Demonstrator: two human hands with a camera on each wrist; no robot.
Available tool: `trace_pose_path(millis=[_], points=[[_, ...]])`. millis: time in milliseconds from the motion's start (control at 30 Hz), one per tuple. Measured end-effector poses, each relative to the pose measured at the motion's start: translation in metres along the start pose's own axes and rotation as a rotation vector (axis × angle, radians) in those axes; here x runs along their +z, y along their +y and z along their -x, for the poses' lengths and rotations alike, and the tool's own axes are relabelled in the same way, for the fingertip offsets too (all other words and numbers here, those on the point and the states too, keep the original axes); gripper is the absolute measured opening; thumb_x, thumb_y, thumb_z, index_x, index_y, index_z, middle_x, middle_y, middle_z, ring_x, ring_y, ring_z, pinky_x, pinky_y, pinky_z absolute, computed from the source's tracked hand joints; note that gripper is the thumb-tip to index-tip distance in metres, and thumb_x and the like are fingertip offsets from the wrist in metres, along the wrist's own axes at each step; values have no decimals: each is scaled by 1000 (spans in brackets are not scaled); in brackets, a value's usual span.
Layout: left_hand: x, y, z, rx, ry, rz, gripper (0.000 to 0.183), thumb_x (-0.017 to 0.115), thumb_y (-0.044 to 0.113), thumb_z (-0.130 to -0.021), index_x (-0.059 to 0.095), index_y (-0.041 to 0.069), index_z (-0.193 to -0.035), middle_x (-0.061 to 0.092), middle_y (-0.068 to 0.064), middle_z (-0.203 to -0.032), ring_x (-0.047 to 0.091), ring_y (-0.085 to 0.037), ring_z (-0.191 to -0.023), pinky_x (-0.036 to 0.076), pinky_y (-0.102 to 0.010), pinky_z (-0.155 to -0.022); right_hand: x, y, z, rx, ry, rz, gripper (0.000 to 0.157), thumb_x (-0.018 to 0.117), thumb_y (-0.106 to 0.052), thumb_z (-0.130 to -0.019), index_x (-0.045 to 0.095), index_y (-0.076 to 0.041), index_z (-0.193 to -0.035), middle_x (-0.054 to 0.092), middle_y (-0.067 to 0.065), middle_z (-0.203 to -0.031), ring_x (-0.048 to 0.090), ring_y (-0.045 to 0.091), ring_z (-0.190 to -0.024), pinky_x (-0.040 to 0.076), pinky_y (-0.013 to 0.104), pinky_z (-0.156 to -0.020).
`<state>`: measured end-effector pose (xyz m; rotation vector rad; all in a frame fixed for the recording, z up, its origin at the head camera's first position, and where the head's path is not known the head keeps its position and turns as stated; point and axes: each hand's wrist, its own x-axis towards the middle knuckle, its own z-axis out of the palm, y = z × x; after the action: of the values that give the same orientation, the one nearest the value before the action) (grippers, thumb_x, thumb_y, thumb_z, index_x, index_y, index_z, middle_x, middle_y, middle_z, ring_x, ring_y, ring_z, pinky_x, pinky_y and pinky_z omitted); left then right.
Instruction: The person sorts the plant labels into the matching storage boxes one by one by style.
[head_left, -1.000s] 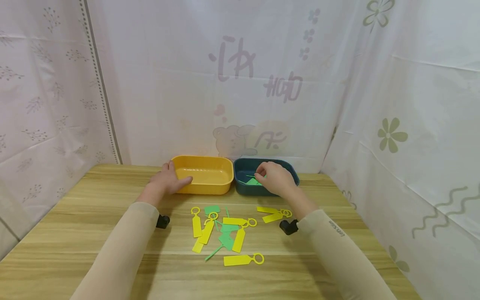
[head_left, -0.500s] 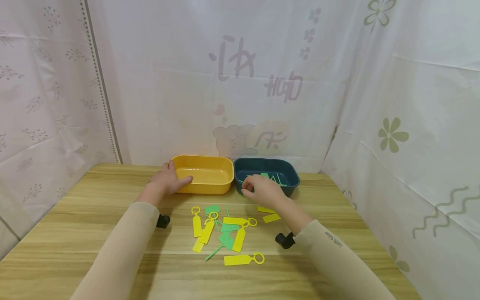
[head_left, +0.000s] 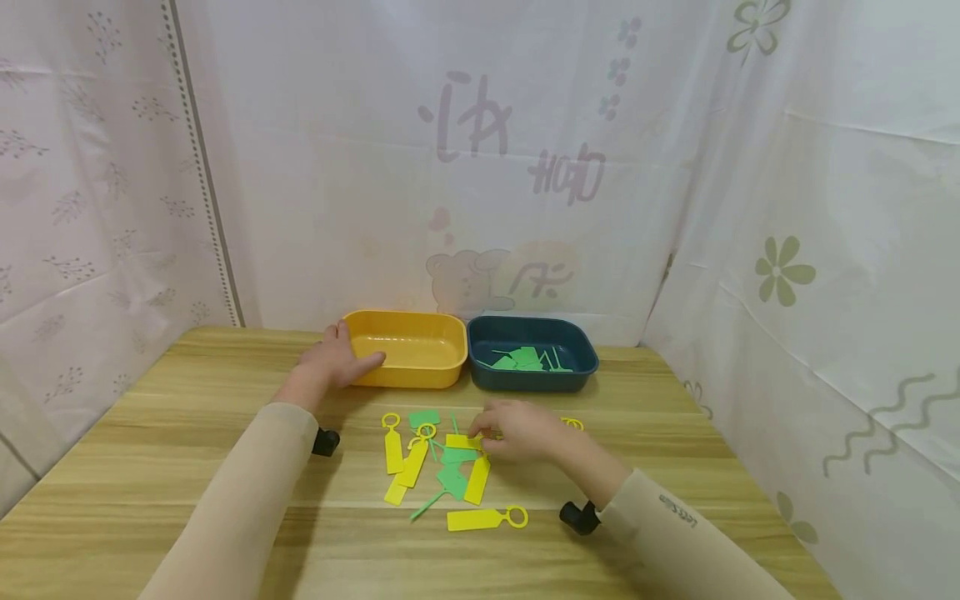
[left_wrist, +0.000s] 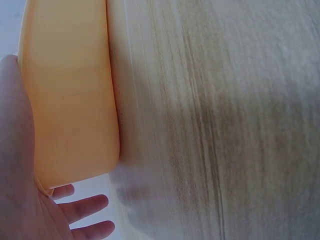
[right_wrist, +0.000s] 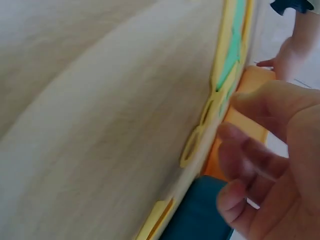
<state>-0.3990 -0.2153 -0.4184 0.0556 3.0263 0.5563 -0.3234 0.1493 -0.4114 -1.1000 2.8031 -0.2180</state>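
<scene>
My left hand [head_left: 333, 360] rests on the left end of the yellow-orange bin [head_left: 450, 377]. Its thumb lies over the front rim; in the left wrist view its straight fingers [left_wrist: 90, 207] reach past the bin's end. Low over the pile, my right hand [head_left: 521, 429] is at a yellow ring tag [head_left: 459, 442] and partly covers it. In the right wrist view, its thumb and loosely bent fingers stand apart with nothing between them. Several yellow tags, such as one [head_left: 480, 520] near the front, lie loose among green tags [head_left: 453, 481] with thin tails.
Beside the yellow-orange bin, a dark blue bin [head_left: 532, 382] holds several green tags [head_left: 525, 358]. More yellow rings [head_left: 572, 423] show behind the right wrist. A patterned white curtain [head_left: 360, 167] hangs behind the wooden table [head_left: 637, 392].
My right hand has moved from over the dark blue bin, left and then toward me, down to the tags on the table. The left hand stays on the yellow-orange bin.
</scene>
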Motion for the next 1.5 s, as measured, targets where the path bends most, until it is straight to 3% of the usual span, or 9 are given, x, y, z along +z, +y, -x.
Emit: trace_pose_path(millis=[200, 433, 667, 967, 1033, 1200, 1500], points=[[0, 0, 0, -7, -3, -4, 123, 44, 78, -102, -2, -14, -170, 9, -39, -178, 42, -66, -149, 36, -75, -124, 6, 11, 6, 93, 12, 81, 24, 76, -21, -99, 81, -17, -122, 72, 1, -115, 66, 18, -97, 61, 44, -95], [-1, 0, 4, -4, 0, -4, 122, 44, 78, -102, -1, -14, -170, 9, -39, -178, 43, -66, -148, 37, -76, -122, 8, 30, 6, 211, 22, 119, 27, 80, -32, -99, 79, -18, -122, 66, -3, -104, 57, 15, -84, 58, 38, -85], [0, 0, 4, 1, 5, -8, 124, 42, 80, -102, 0, -14, -170, 9, -39, -178, 44, -66, -148, 37, -76, -122, 3, 23, 1, 178, 19, 121, 26, 78, -31, -100, 79, -19, -124, 63, -4, -102, 57, 14, -82, 56, 36, -81], [1, 0, 2, 4, 9, -7, 124, 42, 80, -102, 0, -15, -169, 9, -40, -177, 44, -66, -147, 37, -76, -121, -1, -8, -12, 31, -64, 32, 45, 79, -24, -95, 71, -25, -140, 68, -1, -129, 65, 16, -102, 58, 40, -96], [1, 0, 2, 4, 10, -10, 124, 42, 80, -102, -1, -15, -169, 9, -40, -177, 44, -66, -147, 38, -77, -121, -1, -13, -15, 13, -86, 35, 50, 80, -23, -93, 70, -27, -142, 67, 0, -128, 64, 17, -102, 57, 39, -95], [2, -1, 0, -3, 2, -11, 126, 42, 82, -101, -2, -14, -170, 8, -39, -178, 45, -66, -147, 37, -77, -121, 0, -21, -21, 17, -123, 75, 48, 83, -25, -89, 74, -31, -135, 64, -5, -114, 60, 13, -96, 54, 34, -88], [1, -2, 0, -2, -5, -21, 125, 40, 82, -101, -2, -14, -170, 7, -39, -178, 44, -66, -148, 37, -77, -122, 0, -25, -22, 93, -154, 45, 36, 87, -27, -91, 73, -28, -124, 62, -8, -109, 59, 12, -97, 55, 36, -95]])
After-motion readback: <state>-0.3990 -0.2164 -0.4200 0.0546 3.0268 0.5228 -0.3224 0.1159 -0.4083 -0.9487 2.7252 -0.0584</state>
